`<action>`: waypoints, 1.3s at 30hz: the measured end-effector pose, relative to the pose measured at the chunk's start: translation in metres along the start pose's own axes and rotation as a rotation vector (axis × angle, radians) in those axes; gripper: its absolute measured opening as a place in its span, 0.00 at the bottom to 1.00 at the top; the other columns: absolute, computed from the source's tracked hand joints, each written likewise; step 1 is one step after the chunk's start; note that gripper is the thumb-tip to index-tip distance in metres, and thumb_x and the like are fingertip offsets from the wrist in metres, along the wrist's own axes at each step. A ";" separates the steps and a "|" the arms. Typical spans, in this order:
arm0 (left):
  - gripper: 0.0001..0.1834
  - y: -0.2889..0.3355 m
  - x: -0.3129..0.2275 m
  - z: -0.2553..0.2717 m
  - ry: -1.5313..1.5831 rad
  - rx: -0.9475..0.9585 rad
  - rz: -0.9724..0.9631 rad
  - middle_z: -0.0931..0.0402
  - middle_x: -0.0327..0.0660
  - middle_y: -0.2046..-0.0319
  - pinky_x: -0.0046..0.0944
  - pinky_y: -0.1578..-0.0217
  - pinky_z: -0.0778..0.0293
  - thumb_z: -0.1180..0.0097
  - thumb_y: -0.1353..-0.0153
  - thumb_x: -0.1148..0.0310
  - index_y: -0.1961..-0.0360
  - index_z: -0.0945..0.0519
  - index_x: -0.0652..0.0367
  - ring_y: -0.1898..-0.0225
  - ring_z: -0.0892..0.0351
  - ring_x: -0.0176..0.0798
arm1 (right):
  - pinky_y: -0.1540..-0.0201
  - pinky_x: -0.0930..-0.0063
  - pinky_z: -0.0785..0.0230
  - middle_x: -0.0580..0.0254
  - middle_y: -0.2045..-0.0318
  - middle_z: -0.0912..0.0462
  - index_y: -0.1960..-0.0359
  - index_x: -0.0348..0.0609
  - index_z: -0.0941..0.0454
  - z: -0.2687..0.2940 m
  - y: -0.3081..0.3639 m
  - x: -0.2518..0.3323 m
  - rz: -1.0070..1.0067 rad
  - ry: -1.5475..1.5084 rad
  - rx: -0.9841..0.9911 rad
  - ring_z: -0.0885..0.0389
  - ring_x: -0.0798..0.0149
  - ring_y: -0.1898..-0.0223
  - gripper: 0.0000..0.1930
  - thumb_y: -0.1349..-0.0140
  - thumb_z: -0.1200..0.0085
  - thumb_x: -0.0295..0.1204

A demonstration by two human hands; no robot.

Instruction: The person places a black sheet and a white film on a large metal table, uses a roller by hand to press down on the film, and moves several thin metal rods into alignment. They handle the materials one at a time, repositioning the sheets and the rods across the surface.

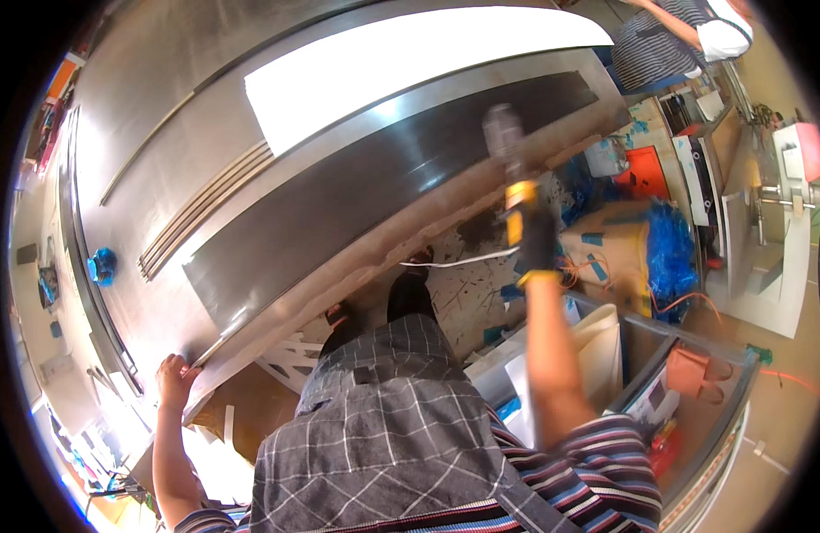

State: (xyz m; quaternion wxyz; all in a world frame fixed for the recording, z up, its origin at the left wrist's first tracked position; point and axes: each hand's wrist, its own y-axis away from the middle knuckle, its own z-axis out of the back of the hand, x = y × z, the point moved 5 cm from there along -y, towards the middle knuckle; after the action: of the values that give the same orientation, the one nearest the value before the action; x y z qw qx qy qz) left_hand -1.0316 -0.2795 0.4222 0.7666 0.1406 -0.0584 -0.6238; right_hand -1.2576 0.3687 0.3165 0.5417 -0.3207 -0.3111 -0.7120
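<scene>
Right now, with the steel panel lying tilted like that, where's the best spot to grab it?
Probably the long near edge of the steel panel, from below, fingers hooked under the lip. The left hand already grips that corner; the sheet is broad and flat, with no other visible purchase.

The tool (508, 151) in the right hand (536, 240) is smeared by motion blur, so its head and tip cannot be made out, and the glove hides the fingers around its grip. The left hand (175, 377) curls over the edge of the steel panel (277, 222), its fingertips tucked out of sight beneath. The panel's upper part is washed out by a white glare (410, 62), and its far end runs into the dark rim. A second person (676, 31) at the top right is cut off by the edge, only a striped torso and one arm showing. The clutter in the bin (668, 391) at right is too jumbled to name. Feet are mostly hidden by the checked apron (383, 426).
</scene>
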 end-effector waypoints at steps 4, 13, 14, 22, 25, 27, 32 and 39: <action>0.15 -0.026 0.066 -0.040 -0.047 0.148 0.105 0.24 0.44 0.73 0.46 0.64 0.27 0.29 0.55 0.64 0.77 0.24 0.60 0.67 0.22 0.50 | 0.57 0.60 0.30 0.49 0.61 0.18 0.57 0.38 0.21 0.140 -0.167 -0.084 -0.149 0.160 -0.370 0.20 0.52 0.61 0.27 0.36 0.51 0.54; 0.15 -0.015 0.070 -0.047 -0.019 0.143 0.105 0.24 0.44 0.72 0.47 0.63 0.27 0.30 0.56 0.63 0.77 0.23 0.60 0.66 0.23 0.50 | 0.63 0.65 0.28 0.58 0.64 0.21 0.56 0.41 0.24 0.036 -0.049 -0.015 0.073 0.045 0.067 0.21 0.61 0.63 0.22 0.35 0.48 0.50; 0.15 -0.011 0.056 -0.040 -0.013 0.115 0.074 0.24 0.44 0.72 0.47 0.63 0.27 0.30 0.56 0.63 0.77 0.24 0.60 0.66 0.23 0.50 | 0.59 0.65 0.26 0.56 0.62 0.20 0.53 0.41 0.25 -0.006 0.004 0.028 0.243 -0.071 0.133 0.19 0.57 0.61 0.22 0.36 0.46 0.48; 0.18 -0.029 0.054 -0.037 0.080 0.091 0.011 0.24 0.44 0.73 0.48 0.68 0.28 0.28 0.56 0.62 0.78 0.26 0.59 0.68 0.22 0.50 | 0.57 0.56 0.27 0.48 0.65 0.17 0.46 0.47 0.28 -0.251 0.233 0.250 0.511 0.026 0.858 0.17 0.46 0.61 0.22 0.39 0.44 0.43; 0.18 -0.028 0.056 -0.038 0.060 0.110 0.010 0.25 0.45 0.74 0.47 0.69 0.29 0.28 0.57 0.63 0.79 0.28 0.59 0.69 0.23 0.50 | 0.57 0.53 0.27 0.47 0.64 0.16 0.47 0.47 0.28 -0.219 0.222 0.269 0.504 0.022 0.881 0.18 0.44 0.61 0.23 0.40 0.44 0.44; 0.19 -0.028 0.058 -0.043 0.086 0.108 0.003 0.25 0.45 0.74 0.47 0.69 0.29 0.28 0.58 0.64 0.79 0.28 0.59 0.70 0.23 0.51 | 0.59 0.55 0.26 0.48 0.64 0.16 0.50 0.47 0.25 -0.209 0.208 0.198 0.430 -0.141 0.578 0.17 0.48 0.61 0.18 0.39 0.44 0.41; 0.18 -0.010 0.069 -0.049 0.111 0.120 0.075 0.27 0.45 0.76 0.46 0.69 0.30 0.28 0.59 0.67 0.80 0.29 0.60 0.72 0.25 0.50 | 0.58 0.64 0.26 0.52 0.59 0.18 0.43 0.44 0.29 -0.050 0.057 0.062 0.142 -0.090 -0.077 0.17 0.54 0.58 0.24 0.33 0.49 0.47; 0.19 -0.032 -0.010 0.009 -0.023 0.132 0.072 0.26 0.44 0.74 0.45 0.68 0.29 0.26 0.60 0.67 0.79 0.27 0.61 0.71 0.25 0.48 | 0.60 0.68 0.32 0.59 0.65 0.22 0.54 0.40 0.21 0.162 -0.194 -0.076 -0.403 -0.504 -0.425 0.26 0.62 0.66 0.25 0.38 0.45 0.52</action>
State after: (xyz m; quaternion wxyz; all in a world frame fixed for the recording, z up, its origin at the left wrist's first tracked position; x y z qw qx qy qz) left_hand -1.0659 -0.2767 0.4226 0.7768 0.1814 -0.1134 -0.5924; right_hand -1.4112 0.5832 0.3352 0.2189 -0.5231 -0.3367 -0.7517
